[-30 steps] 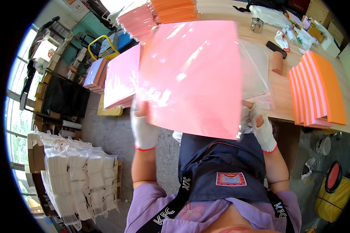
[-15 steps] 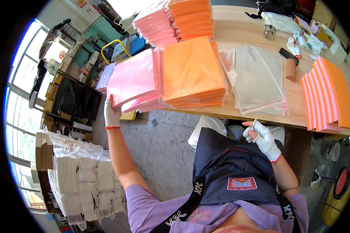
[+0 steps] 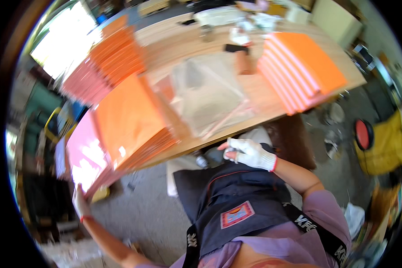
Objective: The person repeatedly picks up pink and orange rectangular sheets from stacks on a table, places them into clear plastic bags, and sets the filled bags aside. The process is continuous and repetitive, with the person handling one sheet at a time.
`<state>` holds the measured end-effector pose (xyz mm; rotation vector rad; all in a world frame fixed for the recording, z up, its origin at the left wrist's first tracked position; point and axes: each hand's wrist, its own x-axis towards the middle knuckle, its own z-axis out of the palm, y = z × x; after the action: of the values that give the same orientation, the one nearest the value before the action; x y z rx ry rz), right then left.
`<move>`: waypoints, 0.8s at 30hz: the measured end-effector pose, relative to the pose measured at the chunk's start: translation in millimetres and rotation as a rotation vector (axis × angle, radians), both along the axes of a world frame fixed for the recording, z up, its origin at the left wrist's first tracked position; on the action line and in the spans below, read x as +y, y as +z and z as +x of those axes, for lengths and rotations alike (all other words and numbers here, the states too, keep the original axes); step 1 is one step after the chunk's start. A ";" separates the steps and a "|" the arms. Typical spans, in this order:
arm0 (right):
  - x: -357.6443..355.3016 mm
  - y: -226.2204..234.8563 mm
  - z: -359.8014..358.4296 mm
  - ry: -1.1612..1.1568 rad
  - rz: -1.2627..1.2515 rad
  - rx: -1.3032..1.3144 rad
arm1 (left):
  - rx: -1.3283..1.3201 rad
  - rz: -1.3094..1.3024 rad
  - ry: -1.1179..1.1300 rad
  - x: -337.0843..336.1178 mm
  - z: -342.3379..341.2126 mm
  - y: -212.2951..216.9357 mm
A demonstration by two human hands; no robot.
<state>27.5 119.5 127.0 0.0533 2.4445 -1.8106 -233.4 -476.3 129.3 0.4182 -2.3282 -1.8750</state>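
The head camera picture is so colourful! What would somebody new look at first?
Probably the bright orange stack at the left front of the table, with a shiny pink stack beside it and the left hand at the pink one's near corner. Next, the striped orange-and-pink stack towards the right end. Between them lie clear plastic sleeves.

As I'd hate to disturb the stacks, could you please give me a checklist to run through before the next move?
1. Left hand at the pink stack: ok, at its near corner.
2. Left hand's grip firm: cannot tell; the view is blurred.
3. Right hand free: ok, nothing visible in it, loosely curled above the apron.
4. Clear plastic sleeves lying on the table: ok.
5. Layers of the orange-and-pink stack flush: not ok, they are stepped.
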 end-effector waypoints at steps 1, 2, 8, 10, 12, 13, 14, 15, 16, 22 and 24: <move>13.0 4.4 4.9 -0.043 0.017 0.029 | -0.007 -0.216 -0.070 10.8 8.7 18.1; 29.2 9.8 10.1 -0.074 0.120 0.124 | -0.018 -0.374 -0.027 0.6 10.8 20.2; 136.7 56.2 65.2 -0.757 -0.291 0.071 | 0.775 -1.354 0.347 61.3 49.4 40.9; 185.1 49.7 93.1 -1.023 -0.224 0.137 | 1.036 -1.076 0.222 127.1 76.8 58.9; 244.6 42.9 115.6 -1.203 -0.546 0.092 | 1.200 -0.797 0.000 186.0 99.6 48.1; 268.8 46.3 124.9 -1.192 -0.606 0.111 | 1.169 -0.599 -0.194 207.6 108.1 30.9; 276.8 49.4 122.7 -1.198 -0.594 0.223 | 1.126 -0.415 -0.380 226.5 116.8 16.7; 282.3 55.1 118.0 -1.196 -0.581 0.335 | 1.213 -0.644 -0.444 251.6 121.3 11.0; 294.3 64.0 115.6 -1.164 -0.622 0.299 | 1.173 -0.747 -0.425 283.7 136.2 12.4; 334.1 86.4 108.3 -1.146 -0.717 0.320 | 0.789 -0.668 -0.944 429.2 143.7 -13.9; 340.7 99.8 106.4 -1.020 -0.820 0.321 | 0.678 -0.707 -0.969 454.1 129.3 -34.4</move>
<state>133.8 460.2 226.8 1.1799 1.6570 -3.2882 -104.1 -22.2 94.9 -1.3700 -2.5459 -0.9041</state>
